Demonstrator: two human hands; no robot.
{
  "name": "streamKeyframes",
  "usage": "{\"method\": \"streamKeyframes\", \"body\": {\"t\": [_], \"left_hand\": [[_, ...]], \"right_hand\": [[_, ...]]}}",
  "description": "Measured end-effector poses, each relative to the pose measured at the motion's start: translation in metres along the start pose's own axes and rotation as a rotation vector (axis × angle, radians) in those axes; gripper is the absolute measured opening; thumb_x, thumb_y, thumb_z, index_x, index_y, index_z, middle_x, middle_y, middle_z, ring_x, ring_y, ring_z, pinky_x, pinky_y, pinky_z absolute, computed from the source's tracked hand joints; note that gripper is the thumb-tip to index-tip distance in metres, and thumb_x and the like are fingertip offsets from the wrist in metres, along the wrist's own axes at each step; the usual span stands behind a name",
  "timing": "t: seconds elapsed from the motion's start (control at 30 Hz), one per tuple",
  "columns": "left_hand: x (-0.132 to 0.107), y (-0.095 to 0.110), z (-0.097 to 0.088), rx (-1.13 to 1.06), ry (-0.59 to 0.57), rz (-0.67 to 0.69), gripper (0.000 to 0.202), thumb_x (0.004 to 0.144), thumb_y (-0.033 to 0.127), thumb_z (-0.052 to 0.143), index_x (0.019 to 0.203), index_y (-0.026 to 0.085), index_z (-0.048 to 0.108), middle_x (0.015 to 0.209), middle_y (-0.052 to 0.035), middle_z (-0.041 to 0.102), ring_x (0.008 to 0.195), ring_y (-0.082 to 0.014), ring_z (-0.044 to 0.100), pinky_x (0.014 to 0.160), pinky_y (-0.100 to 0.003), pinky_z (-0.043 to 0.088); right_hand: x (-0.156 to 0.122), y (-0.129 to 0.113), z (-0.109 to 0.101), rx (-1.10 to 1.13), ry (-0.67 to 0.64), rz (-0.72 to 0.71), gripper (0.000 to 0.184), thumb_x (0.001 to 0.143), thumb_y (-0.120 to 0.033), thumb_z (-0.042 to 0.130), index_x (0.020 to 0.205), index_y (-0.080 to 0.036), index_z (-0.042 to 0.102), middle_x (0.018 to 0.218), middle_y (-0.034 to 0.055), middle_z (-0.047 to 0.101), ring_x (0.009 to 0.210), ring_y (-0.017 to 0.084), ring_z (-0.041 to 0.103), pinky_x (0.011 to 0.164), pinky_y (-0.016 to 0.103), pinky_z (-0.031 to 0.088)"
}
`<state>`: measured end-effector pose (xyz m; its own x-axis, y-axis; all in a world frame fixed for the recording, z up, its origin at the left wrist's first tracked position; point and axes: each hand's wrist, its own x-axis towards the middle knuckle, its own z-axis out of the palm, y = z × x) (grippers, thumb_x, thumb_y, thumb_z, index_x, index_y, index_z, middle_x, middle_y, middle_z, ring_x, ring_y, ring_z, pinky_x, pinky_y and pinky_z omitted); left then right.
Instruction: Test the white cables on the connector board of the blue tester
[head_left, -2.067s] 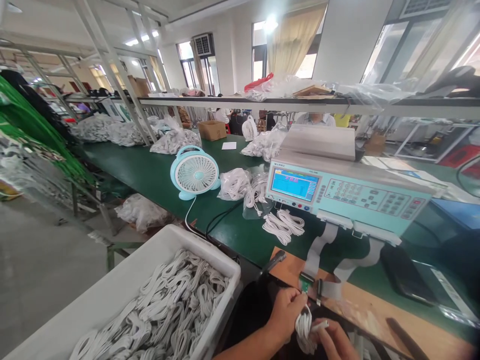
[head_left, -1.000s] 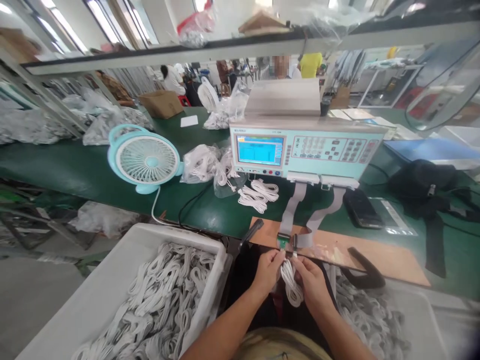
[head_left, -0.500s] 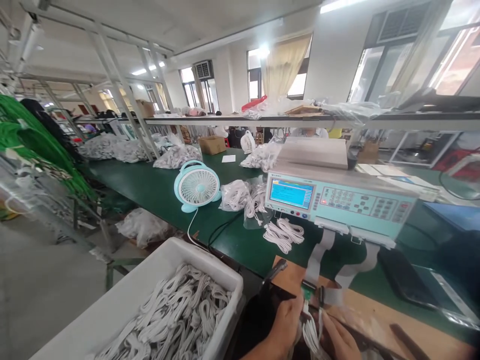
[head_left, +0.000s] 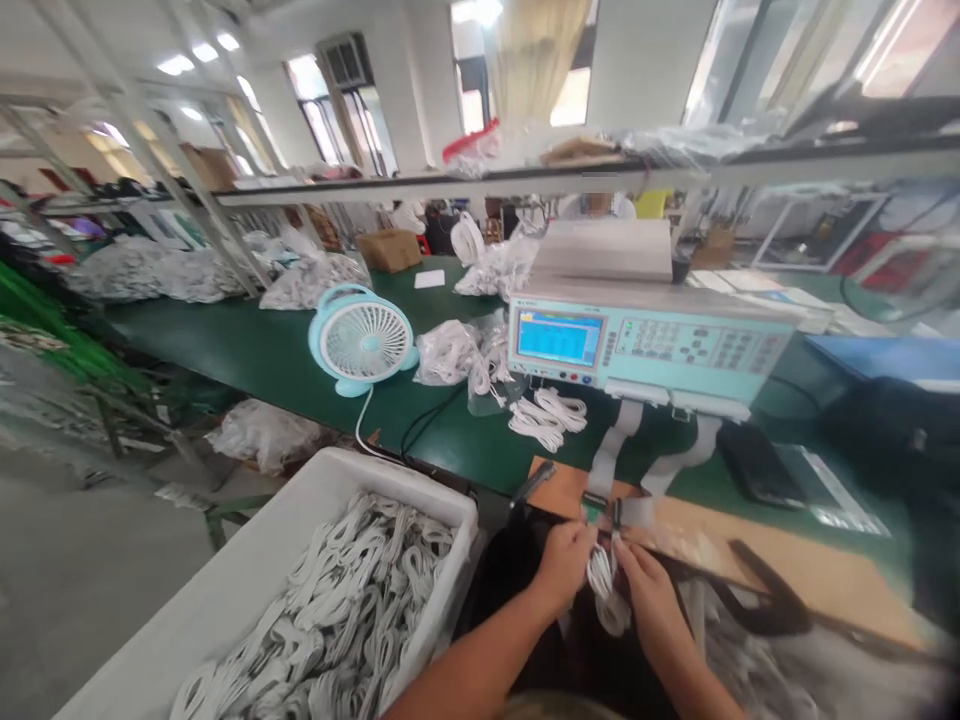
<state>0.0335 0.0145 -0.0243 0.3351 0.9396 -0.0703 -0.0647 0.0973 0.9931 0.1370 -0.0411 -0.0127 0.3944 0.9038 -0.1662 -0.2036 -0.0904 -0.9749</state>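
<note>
1. One coil of white cable [head_left: 606, 590] hangs between two hands, at the near edge of one wooden board [head_left: 705, 530]; take the coil as the dial's centre.
2. It looks light, soft and limp, hardly fragile or slippery; the loops would likely sag, so its upper ends seem the best hold.
3. At ten o'clock, the left hand [head_left: 561, 565] has its grip pinched closed on one upper end, just beside one green circuit board [head_left: 593, 511].
4. At three o'clock, the right hand [head_left: 646, 582] appears to pinch the other end, thumb and fingertips nearly together under one dark connector [head_left: 617, 513]; exact contact is too small to tell.
5. Towards twelve and one o'clock, two grey ribbon cables [head_left: 613, 442] run up to one testing machine [head_left: 697, 345].
6. At eleven, two loose coils [head_left: 549, 418] lie on the green surface [head_left: 255, 352]; beyond, between ten and eleven, stands one blue fan [head_left: 367, 342].
7. At nine, one white tub [head_left: 225, 590] holds more coils than can be counted.
8. Near two lies one phone [head_left: 759, 465].
</note>
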Motion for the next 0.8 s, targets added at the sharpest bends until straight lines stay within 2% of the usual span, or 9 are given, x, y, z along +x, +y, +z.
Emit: {"method": "streamKeyframes", "body": {"t": [0.13, 0.23, 0.33, 0.43, 0.5, 0.53, 0.6, 0.7, 0.8], "left_hand": [[-0.016, 0.007, 0.005, 0.018, -0.017, 0.026, 0.032, 0.076, 0.038, 0.05, 0.055, 0.013, 0.053, 0.056, 0.0004, 0.048, 0.057, -0.0107, 0.043, 0.055, -0.023, 0.032], [-0.032, 0.01, 0.009, -0.071, -0.109, -0.067, 0.032, 0.075, 0.041, 0.053, 0.062, 0.012, 0.057, 0.057, 0.0004, 0.051, 0.052, -0.0094, 0.045, 0.053, -0.022, 0.034], [-0.043, 0.01, 0.01, -0.256, -0.177, -0.299, 0.041, 0.075, 0.053, 0.051, 0.068, 0.012, 0.056, 0.057, 0.0001, 0.054, 0.037, -0.0064, 0.041, 0.041, -0.021, 0.029], [-0.046, 0.007, 0.009, -0.446, -0.193, -0.405, 0.044, 0.073, 0.054, 0.055, 0.059, 0.012, 0.05, 0.062, -0.0023, 0.057, 0.035, -0.006, 0.043, 0.037, -0.021, 0.031], [-0.044, 0.006, 0.009, -0.538, -0.185, -0.455, 0.043, 0.071, 0.05, 0.06, 0.055, 0.012, 0.046, 0.062, -0.002, 0.057, 0.037, -0.0066, 0.047, 0.039, -0.021, 0.034], [-0.042, 0.005, 0.01, -0.581, -0.171, -0.484, 0.042, 0.07, 0.048, 0.063, 0.054, 0.013, 0.045, 0.062, -0.0014, 0.056, 0.039, -0.0069, 0.048, 0.039, -0.021, 0.035], [-0.04, 0.005, 0.013, -0.664, -0.134, -0.543, 0.04, 0.069, 0.044, 0.065, 0.055, 0.013, 0.043, 0.062, -0.0004, 0.055, 0.042, -0.0069, 0.049, 0.041, -0.02, 0.037], [-0.041, 0.009, 0.021, -0.733, -0.099, -0.591, 0.038, 0.072, 0.044, 0.063, 0.058, 0.014, 0.044, 0.06, 0.0006, 0.053, 0.045, -0.0069, 0.049, 0.044, -0.02, 0.038], [-0.049, 0.019, 0.025, -0.699, -0.109, -0.506, 0.035, 0.075, 0.046, 0.06, 0.064, 0.014, 0.049, 0.068, -0.0017, 0.057, 0.057, -0.0112, 0.057, 0.053, -0.023, 0.044]], "right_hand": [[-0.017, -0.004, 0.007, -0.001, -0.033, -0.029, 0.037, 0.065, -0.05, 0.068, 0.061, -0.017, 0.054, 0.053, -0.0036, 0.044, 0.051, 0.011, 0.037, 0.047, 0.022, 0.03], [-0.034, -0.009, -0.012, -0.058, -0.079, 0.001, 0.036, 0.072, -0.05, 0.062, 0.061, -0.018, 0.05, 0.053, -0.0045, 0.041, 0.049, 0.011, 0.034, 0.046, 0.022, 0.028], [-0.045, -0.008, -0.068, -0.279, -0.091, 0.054, 0.035, 0.075, -0.051, 0.054, 0.063, -0.018, 0.053, 0.052, -0.0035, 0.041, 0.048, 0.012, 0.035, 0.046, 0.023, 0.028], [-0.051, 0.002, -0.139, -0.771, -0.061, -0.001, 0.033, 0.07, -0.048, 0.058, 0.054, -0.019, 0.051, 0.05, -0.0008, 0.043, 0.049, 0.015, 0.041, 0.048, 0.026, 0.03], [-0.056, 0.008, -0.167, -1.062, 0.057, -0.05, 0.027, 0.069, -0.045, 0.06, 0.061, -0.019, 0.056, 0.06, 0.0039, 0.052, 0.056, 0.02, 0.049, 0.053, 0.03, 0.035], [-0.059, 0.01, -0.171, -1.122, 0.051, -0.068, 0.025, 0.072, -0.044, 0.059, 0.068, -0.019, 0.058, 0.069, 0.0062, 0.056, 0.061, 0.022, 0.052, 0.056, 0.032, 0.039], [-0.065, 0.01, -0.156, -1.035, -0.106, -0.071, 0.026, 0.079, -0.044, 0.053, 0.087, -0.021, 0.06, 0.085, 0.0083, 0.06, 0.074, 0.024, 0.056, 0.065, 0.034, 0.043], [-0.071, 0.006, -0.102, -0.66, -0.424, -0.047, 0.031, 0.084, -0.043, 0.051, 0.105, -0.021, 0.056, 0.099, 0.0066, 0.06, 0.087, 0.023, 0.056, 0.075, 0.032, 0.044], [-0.07, 0.006, -0.058, -0.397, -0.518, -0.046, 0.029, 0.082, -0.041, 0.055, 0.099, -0.018, 0.057, 0.089, 0.0042, 0.058, 0.079, 0.02, 0.053, 0.071, 0.03, 0.042]]}}
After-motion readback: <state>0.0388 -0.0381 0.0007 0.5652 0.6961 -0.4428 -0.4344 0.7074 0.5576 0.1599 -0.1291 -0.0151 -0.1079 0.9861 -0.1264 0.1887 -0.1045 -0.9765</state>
